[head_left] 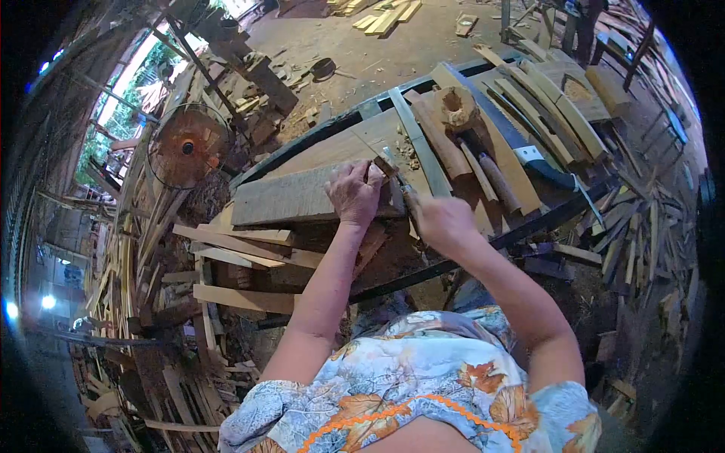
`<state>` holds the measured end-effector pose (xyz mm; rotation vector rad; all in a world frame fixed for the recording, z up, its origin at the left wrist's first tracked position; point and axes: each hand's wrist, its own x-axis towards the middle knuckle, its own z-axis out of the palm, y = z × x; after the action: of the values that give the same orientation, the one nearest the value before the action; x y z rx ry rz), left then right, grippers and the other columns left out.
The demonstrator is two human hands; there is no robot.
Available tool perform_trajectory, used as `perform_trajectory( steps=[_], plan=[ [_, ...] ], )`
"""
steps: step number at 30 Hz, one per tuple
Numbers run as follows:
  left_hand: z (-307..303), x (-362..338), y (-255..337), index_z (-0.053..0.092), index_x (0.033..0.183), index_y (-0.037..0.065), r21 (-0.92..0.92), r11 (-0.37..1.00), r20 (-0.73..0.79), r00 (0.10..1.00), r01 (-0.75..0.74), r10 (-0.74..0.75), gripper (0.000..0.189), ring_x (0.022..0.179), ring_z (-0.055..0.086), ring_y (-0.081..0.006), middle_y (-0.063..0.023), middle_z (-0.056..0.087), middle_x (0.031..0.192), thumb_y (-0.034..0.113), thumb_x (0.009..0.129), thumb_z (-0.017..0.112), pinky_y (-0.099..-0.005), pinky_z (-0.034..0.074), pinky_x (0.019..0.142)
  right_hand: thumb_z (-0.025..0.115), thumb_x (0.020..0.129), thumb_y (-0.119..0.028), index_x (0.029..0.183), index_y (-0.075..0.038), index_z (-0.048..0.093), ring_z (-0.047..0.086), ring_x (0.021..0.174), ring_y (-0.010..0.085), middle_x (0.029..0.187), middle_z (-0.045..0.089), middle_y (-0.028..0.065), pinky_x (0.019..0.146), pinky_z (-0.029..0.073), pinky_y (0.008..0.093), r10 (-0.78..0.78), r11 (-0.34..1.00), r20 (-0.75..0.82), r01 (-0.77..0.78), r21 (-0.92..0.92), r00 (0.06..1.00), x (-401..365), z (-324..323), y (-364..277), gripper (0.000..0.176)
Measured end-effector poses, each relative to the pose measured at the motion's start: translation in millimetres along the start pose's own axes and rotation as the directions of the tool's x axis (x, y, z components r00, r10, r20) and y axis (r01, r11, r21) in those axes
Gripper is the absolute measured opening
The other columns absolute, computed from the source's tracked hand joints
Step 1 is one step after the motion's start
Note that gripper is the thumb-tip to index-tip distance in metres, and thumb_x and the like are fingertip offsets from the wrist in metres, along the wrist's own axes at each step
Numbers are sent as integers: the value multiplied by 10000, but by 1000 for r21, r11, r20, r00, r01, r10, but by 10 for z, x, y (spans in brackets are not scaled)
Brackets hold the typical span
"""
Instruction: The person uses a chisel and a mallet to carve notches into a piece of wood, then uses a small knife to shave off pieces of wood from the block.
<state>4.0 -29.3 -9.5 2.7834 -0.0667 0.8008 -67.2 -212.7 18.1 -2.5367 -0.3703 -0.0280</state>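
My left hand [355, 195] rests on a thick grey wooden block [283, 198], its fingers curled close at the right end. What the fingertips pinch, if anything, I cannot tell. My right hand [447, 225] is wrapped round the handle of a hammer [387, 164], slightly blurred. The hammer's head is right beside the left hand's fingertips, over the block's far edge. Behind the block lies a broad flat board [317, 151] with wood chips near its right end.
Right of the hands lie a handsaw [491, 113], a hollowed wooden piece [455, 109], a round wooden mallet-like handle [498, 181] and several curved wood strips [559, 106]. Loose slats [242, 298] jut out at the left. A large log end [189, 147] stands beyond, and scrap wood [642, 226] covers the right floor.
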Motion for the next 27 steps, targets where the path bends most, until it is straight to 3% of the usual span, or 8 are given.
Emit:
perform_trajectory(
  steps=[3,6,10,13,18,21,24,27],
  plan=[
    [5,12,-12,681,960,192,21,1000,27,999,16,-16,299,946,531,-273,-51,604,957,396,810,521,-429,374,837,509,780,-90,718,-47,628,660,741,352,754,652,187,632,534,433,46,999,-86,-48,-23,995,562,202,-109,141],
    [51,-3,-9,686,967,196,8,999,-14,999,38,-38,302,949,532,-270,-50,604,965,396,807,526,-427,370,846,504,789,-103,748,-37,609,653,727,364,747,648,190,626,524,456,-1,998,-194,12,57,981,422,283,6,131],
    [-12,-5,23,688,976,196,-11,998,33,998,62,-61,303,956,532,-266,-50,605,975,386,805,527,-424,366,858,492,820,-127,836,-32,562,638,674,378,700,629,200,586,496,489,51,998,-5,-51,34,999,-465,17,140,119],
    [6,-14,25,688,978,191,-4,999,8,999,44,-44,307,964,533,-265,-52,605,983,386,804,528,-425,365,860,494,827,-134,842,-40,559,639,673,376,700,630,199,577,494,487,126,992,61,-127,17,990,-710,-163,117,116],
    [13,9,0,686,974,188,-22,999,33,999,36,-36,307,961,533,-266,-56,608,971,386,809,518,-431,371,845,499,857,-179,850,-25,577,634,687,366,694,624,196,605,486,470,-33,999,-58,35,18,998,128,176,104,172],
    [-15,-2,31,685,966,184,41,999,19,999,25,-26,301,949,532,-264,-56,609,963,379,808,518,-434,372,840,519,793,-123,833,-17,611,650,722,362,752,644,200,651,521,454,5,1000,-20,-4,29,1000,567,153,-62,146],
    [4,8,35,684,958,184,19,998,44,997,67,-67,292,938,532,-266,-54,605,947,376,807,525,-432,372,834,518,791,-122,844,-12,631,649,702,363,772,648,191,624,517,467,2,1000,-88,0,21,996,501,211,0,166],
    [-53,4,73,683,953,187,-5,999,17,998,53,-53,282,933,531,-266,-54,600,929,373,806,531,-427,374,827,519,812,-132,909,-27,606,642,656,366,711,635,188,587,509,467,-24,999,-85,27,37,996,-174,126,138,167]
  ],
)
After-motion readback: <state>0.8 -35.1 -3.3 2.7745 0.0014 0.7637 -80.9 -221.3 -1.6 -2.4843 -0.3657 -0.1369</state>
